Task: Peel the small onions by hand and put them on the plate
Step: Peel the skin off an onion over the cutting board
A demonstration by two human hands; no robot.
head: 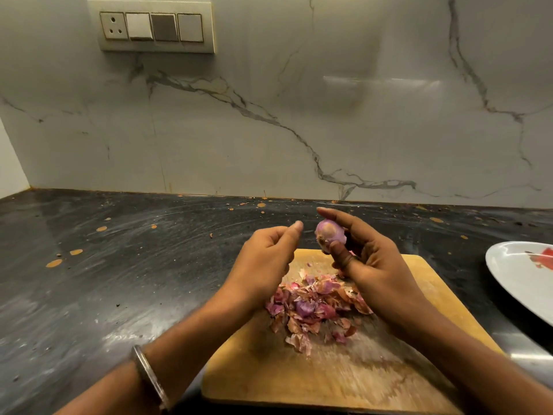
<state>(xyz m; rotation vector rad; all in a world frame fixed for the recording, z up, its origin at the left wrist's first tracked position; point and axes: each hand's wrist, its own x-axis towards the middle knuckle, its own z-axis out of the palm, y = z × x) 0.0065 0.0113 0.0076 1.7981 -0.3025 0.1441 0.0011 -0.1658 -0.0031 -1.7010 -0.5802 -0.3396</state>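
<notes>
My right hand (371, 259) grips a small purple onion (329, 232) between thumb and fingers, held up above the far edge of the wooden cutting board (344, 378). My left hand (266, 259) hovers just left of the onion, fingers loosely curled with thumb and forefinger close together; whether it holds a scrap of skin is too small to tell. A heap of pink and brown onion peels (314, 310) lies on the board below my hands. The white plate (514, 274) sits at the right edge, partly cut off by the frame.
The board lies on a dark, speckled stone counter (119, 280) that runs back to a marble wall. A switch panel with a socket (155, 26) is mounted high on the wall at left. Orange spots dot the counter.
</notes>
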